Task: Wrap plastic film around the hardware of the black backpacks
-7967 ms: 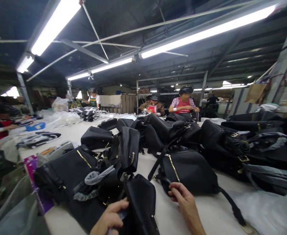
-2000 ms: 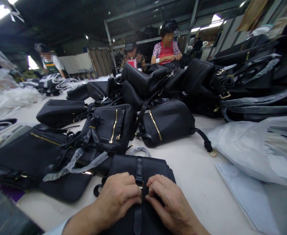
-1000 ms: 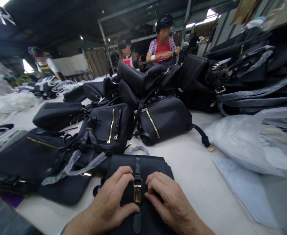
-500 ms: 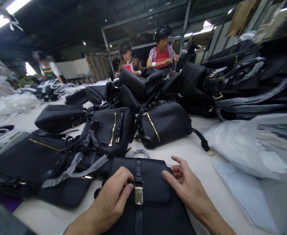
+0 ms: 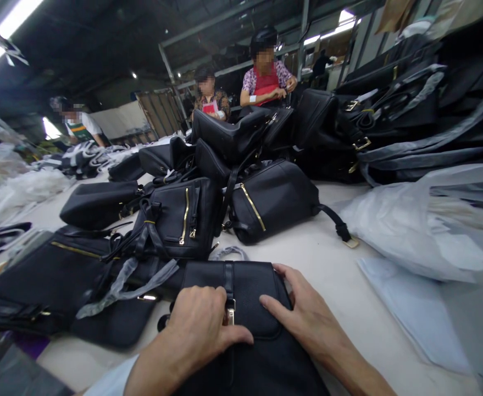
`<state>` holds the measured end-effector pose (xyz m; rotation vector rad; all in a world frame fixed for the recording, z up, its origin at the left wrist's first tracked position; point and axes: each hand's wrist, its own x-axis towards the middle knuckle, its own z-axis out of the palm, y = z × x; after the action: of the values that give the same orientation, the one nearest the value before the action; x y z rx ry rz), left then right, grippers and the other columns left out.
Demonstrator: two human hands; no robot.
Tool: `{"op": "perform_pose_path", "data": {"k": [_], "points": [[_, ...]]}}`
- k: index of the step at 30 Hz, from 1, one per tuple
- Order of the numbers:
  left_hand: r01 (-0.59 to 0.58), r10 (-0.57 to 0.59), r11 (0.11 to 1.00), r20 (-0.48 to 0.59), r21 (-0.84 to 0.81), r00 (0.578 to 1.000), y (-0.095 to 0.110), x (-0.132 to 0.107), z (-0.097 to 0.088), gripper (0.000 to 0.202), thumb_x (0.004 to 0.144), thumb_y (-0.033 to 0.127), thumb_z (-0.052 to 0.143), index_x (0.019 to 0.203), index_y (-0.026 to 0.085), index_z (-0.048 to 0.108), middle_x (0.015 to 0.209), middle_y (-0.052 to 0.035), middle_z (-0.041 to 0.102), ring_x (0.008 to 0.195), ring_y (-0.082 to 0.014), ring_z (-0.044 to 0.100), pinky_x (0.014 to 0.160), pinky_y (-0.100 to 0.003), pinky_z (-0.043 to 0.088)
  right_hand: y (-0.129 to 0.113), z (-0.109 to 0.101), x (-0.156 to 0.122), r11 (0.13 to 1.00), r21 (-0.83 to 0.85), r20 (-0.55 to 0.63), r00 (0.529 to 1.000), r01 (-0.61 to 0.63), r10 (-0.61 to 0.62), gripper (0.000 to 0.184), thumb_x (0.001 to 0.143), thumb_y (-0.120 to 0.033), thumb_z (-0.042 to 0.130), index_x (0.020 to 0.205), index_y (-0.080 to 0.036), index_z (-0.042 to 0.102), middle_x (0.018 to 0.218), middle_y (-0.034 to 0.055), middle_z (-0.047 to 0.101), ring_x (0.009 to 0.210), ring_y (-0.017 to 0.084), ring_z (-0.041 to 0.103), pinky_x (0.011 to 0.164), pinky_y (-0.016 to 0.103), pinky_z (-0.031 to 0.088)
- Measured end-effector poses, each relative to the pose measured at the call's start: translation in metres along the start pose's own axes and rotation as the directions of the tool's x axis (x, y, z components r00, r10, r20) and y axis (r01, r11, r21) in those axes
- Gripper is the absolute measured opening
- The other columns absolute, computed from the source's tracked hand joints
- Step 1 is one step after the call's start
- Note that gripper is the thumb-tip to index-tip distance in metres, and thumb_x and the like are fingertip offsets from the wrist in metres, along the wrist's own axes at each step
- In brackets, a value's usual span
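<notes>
A black leather bag with a centre strap and a gold clasp lies flat on the white table right in front of me. My left hand rests on the flap, fingers curled over the clasp and thumb pressed across the strap. My right hand lies on the flap's right side, fingers spread, some hooked over the bag's upper right edge. Most of the clasp is hidden under my left fingers.
Black bags with gold zips are piled just beyond, with more stacked at right. Clear plastic bags lie to the right. Three people work at the table's far side.
My left hand has slid over the gold clasp and covered it. My right hand has settled from hovering at the bag's right corner onto the flap.
</notes>
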<state>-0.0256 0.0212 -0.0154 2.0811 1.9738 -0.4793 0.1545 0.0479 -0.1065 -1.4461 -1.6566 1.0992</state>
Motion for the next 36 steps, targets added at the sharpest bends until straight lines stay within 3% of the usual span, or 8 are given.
{"op": "perform_pose_path", "data": {"k": [4, 8, 14, 23, 26, 29, 33, 36], "points": [[-0.01, 0.01, 0.999, 0.003, -0.035, 1.0, -0.006, 0.006, 0.004, 0.064, 0.064, 0.075, 0.067, 0.085, 0.015, 0.073, 0.084, -0.0178, 0.076, 0.082, -0.043, 0.071, 0.069, -0.046, 0.052, 0.002, 0.001, 0.002, 1.0, 0.006, 0.022, 1.0, -0.009, 0.009, 0.064, 0.072, -0.045, 0.057, 0.128, -0.014, 0.05, 0.127, 0.016, 0.059, 0.117, 0.033, 0.056, 0.101, 0.05, 0.043], [0.009, -0.004, 0.993, 0.043, -0.118, 0.999, -0.009, 0.005, -0.005, 0.041, 0.069, 0.059, 0.07, 0.072, 0.018, 0.069, 0.076, -0.0113, 0.074, 0.076, -0.0338, 0.07, 0.059, -0.033, 0.04, 0.004, 0.002, 0.004, 0.998, 0.061, 0.032, 0.999, -0.03, 0.028, 0.068, 0.068, -0.045, 0.06, 0.128, -0.013, 0.051, 0.128, 0.0165, 0.059, 0.118, 0.034, 0.055, 0.102, 0.051, 0.043], [-0.013, 0.031, 0.96, 0.061, -0.281, 0.998, -0.015, 0.008, -0.009, 0.034, 0.067, 0.041, 0.068, 0.053, 0.022, 0.043, 0.054, 0.0031, 0.047, 0.059, -0.0192, 0.053, 0.054, -0.029, 0.022, 0.007, 0.004, 0.004, 0.98, 0.2, 0.021, 1.0, 0.007, -0.012, 0.058, 0.069, -0.037, 0.067, 0.125, -0.023, 0.055, 0.118, 0.0088, 0.066, 0.108, 0.03, 0.063, 0.089, 0.044, 0.053], [0.064, 0.061, 0.888, 0.253, -0.456, 0.965, -0.03, 0.016, -0.01, 0.025, 0.068, 0.039, 0.066, 0.06, 0.022, 0.049, 0.052, 0.0066, 0.05, 0.049, -0.0131, 0.05, 0.045, -0.022, 0.036, 0.01, 0.008, 0.004, 0.956, 0.285, 0.0, 0.998, 0.064, -0.067, 0.05, 0.07, -0.031, 0.069, 0.119, -0.025, 0.06, 0.11, 0.0055, 0.069, 0.089, 0.023, 0.068, 0.075, 0.035, 0.057], [0.12, 0.045, 0.878, 0.329, -0.463, 0.943, -0.024, 0.017, -0.015, 0.027, 0.077, 0.041, 0.056, 0.06, 0.021, 0.051, 0.048, 0.0042, 0.052, 0.039, -0.0137, 0.051, 0.039, -0.023, 0.04, 0.005, 0.006, 0.003, 0.942, 0.334, 0.007, 0.999, 0.042, -0.047, 0.045, 0.07, -0.032, 0.07, 0.114, -0.025, 0.062, 0.093, 0.0029, 0.071, 0.068, 0.019, 0.066, 0.06, 0.031, 0.055], [0.138, 0.031, 0.895, 0.368, -0.424, 0.929, -0.015, 0.015, -0.024, 0.048, 0.086, 0.052, 0.042, 0.051, 0.02, 0.05, 0.041, 0.0008, 0.051, 0.035, -0.0147, 0.05, 0.039, -0.025, 0.041, -0.002, 0.003, -0.001, 0.908, 0.418, 0.031, 0.999, 0.025, -0.042, 0.034, 0.075, -0.034, 0.067, 0.108, -0.023, 0.063, 0.068, -0.0029, 0.065, 0.048, 0.014, 0.055, 0.045, 0.026, 0.045], [0.009, 0.033, 0.971, 0.172, -0.238, 0.985, -0.01, 0.002, -0.032, 0.059, 0.085, 0.064, 0.042, 0.045, 0.021, 0.047, 0.042, -0.0027, 0.053, 0.043, -0.0188, 0.057, 0.047, -0.027, 0.038, -0.014, -0.001, -0.009, 0.862, 0.491, -0.035, 0.991, 0.126, -0.125, 0.02, 0.083, -0.033, 0.063, 0.1, -0.022, 0.062, 0.05, -0.0102, 0.041, 0.04, 0.01, 0.038, 0.039, 0.022, 0.031], [-0.056, 0.06, 0.989, 0.025, -0.134, 0.998, -0.012, -0.009, -0.026, 0.058, 0.077, 0.072, 0.051, 0.053, 0.019, 0.057, 0.055, -0.0061, 0.063, 0.054, -0.0226, 0.061, 0.047, -0.028, 0.031, -0.024, -0.005, -0.015, 0.827, 0.443, -0.182, 0.938, 0.346, -0.295, 0.005, 0.085, -0.024, 0.062, 0.09, -0.024, 0.061, 0.07, -0.0042, 0.051, 0.049, 0.009, 0.039, 0.045, 0.023, 0.033]]}}
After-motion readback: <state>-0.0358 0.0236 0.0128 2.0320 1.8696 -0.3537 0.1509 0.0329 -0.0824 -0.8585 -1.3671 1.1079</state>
